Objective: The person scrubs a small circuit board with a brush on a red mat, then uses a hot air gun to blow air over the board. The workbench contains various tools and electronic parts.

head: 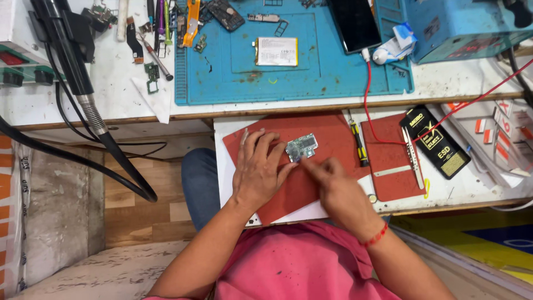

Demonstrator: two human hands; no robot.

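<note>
A pull-out shelf [444,194] sits under a white workbench [111,83], and on it lies a red mat [333,133] where the person works. The small circuit board [301,147] rests flat on that mat, near its upper middle. The left hand [258,172] lies spread and flat, fingertips pressing the board's left edge, holding it down rather than gripping it. The right hand [338,186] has its fingers drawn narrow toward the board's lower right corner; motion blurs them, so I cannot tell whether they pinch anything. A screwdriver [358,144] lies just beside the mat, tweezers [413,158] on a second red pad, and a black box [438,141] further right under a red wire [369,100]. Up on the bench a blue work mat [333,72] carries a flat battery [276,51] and a dark phone [355,25], cut off at the frame's top. Thick black hoses [105,139] hang at left over the worn floor.
</note>
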